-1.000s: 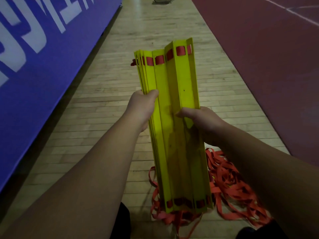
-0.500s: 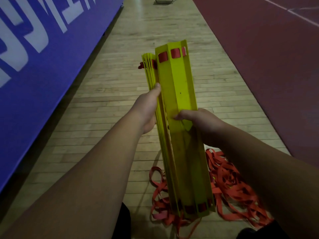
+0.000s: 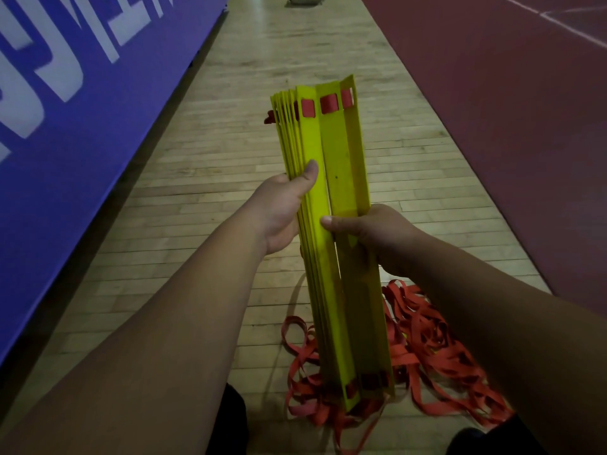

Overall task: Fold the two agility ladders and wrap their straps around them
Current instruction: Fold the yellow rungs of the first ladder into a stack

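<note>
Both hands, L [image 3: 279,208] & R [image 3: 377,231], clamp rungs [image 3: 331,178] mid-length, stack upright over floor [image 3: 203,198]. Rungs stiff, light, prob slippery; straps [image 3: 433,336] limp, tangled below. Hold mid-stack, squeeze flat.

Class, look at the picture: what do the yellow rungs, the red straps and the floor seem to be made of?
Yellow rungs: likely rigid plastic, smooth and slightly glossy, thin flat slats with cut slots.
Red straps: probably woven fabric webbing, matte, lying in limp tangled loops.
Floor: apparently wood, with narrow planks, visible seams and a dull sheen.
</note>
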Demonstrator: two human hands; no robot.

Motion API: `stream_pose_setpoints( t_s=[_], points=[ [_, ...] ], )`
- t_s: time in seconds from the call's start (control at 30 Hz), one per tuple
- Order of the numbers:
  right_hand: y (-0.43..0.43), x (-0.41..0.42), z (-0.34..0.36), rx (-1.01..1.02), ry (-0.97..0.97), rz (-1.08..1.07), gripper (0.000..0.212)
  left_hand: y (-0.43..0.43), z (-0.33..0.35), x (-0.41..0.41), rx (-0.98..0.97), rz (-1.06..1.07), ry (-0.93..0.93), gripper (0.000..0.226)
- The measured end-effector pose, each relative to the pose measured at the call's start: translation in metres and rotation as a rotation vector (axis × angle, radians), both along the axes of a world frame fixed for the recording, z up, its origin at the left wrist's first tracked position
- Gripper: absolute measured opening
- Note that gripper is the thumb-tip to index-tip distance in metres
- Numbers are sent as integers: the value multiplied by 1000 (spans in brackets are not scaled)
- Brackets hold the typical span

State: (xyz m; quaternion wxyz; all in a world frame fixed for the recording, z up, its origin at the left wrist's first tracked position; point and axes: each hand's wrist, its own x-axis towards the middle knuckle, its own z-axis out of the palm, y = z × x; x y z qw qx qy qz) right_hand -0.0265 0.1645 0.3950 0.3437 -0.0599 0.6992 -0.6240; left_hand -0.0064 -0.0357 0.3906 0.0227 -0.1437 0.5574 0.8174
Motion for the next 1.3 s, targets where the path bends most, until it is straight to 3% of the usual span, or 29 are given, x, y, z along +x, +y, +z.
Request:
stream_pose_setpoints(
  t_s=[0.07, 0.17, 0.23, 0.4, 0.63, 0.87, 1.3],
  points=[
    [0, 2, 0, 40, 28, -14, 34, 3, 3, 3, -33, 3, -42, 120],
    [-3, 2, -1, 86, 80, -16, 30, 9, 8, 6, -69, 65, -83, 73],
    [-5, 2, -3, 111, 105, 1, 26, 10, 5, 5, -90, 107, -106, 53],
    [-8, 2, -4, 132, 92, 37, 15, 15, 5, 4, -104, 180, -138, 42],
    [-10, 2, -5, 140, 142, 63, 25, 18, 5, 3, -129, 240, -171, 27],
    [-11, 8, -4, 179, 171, 166, 27, 29, 14, 11, -194, 240, -188, 70],
    [-16, 19, -7, 424, 333, 362, 25, 50, 9, 15, -318, 69, -233, 91]
  ],
)
